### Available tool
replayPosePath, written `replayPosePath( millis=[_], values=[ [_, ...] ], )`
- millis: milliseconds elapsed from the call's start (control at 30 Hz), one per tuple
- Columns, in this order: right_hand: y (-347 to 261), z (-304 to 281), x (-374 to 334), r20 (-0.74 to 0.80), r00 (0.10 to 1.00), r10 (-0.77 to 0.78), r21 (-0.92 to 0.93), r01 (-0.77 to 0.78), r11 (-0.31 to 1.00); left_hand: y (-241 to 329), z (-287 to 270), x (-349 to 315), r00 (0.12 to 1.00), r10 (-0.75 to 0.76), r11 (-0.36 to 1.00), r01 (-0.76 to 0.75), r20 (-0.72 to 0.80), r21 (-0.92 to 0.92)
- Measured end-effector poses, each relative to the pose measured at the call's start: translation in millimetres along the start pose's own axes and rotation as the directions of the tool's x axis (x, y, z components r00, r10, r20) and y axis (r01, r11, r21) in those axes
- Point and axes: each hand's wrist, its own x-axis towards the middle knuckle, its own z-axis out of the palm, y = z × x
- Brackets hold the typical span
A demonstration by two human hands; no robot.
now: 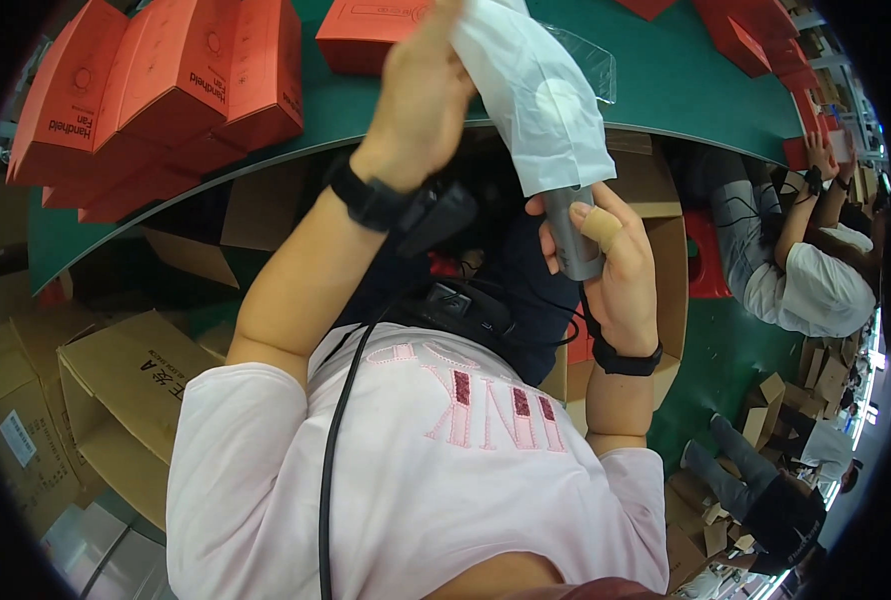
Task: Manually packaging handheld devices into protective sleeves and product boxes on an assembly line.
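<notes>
My right hand (621, 270) is closed round the grey handle of a handheld fan (574, 245), with a tan bandage on its thumb. A white translucent bag (541, 100) covers the fan's upper part, and the handle sticks out of the bag's lower end. My left hand (421, 100) is raised beside the bag's upper left edge. Its fingers are smeared by motion and run up to the picture's top, so their grip cannot be made out. A clear plastic tray (586, 60) lies on the green table behind the bag.
Red boxes (176, 80) stand in a row at the left of the green table (366, 105). Another red box (361, 40) lies behind my left hand. Open cardboard boxes (131, 400) are at lower left. A co-worker (806, 270) sits at the right, hands on a red box.
</notes>
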Motion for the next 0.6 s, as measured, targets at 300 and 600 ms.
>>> replayPosePath(
  millis=[300, 600],
  values=[
    [4, 12, -1, 0.0, 1.0, -0.017, -0.049, 0.017, 0.999, 11, 7, 5, 0.972, -0.233, 0.913, 0.23, 0.034, -0.336],
    [-1, 15, -9, -0.049, 0.997, -0.052, -0.014, 0.051, 0.999, 17, 10, 5, 0.961, -0.257, 0.898, 0.277, 0.103, -0.342]
  ],
)
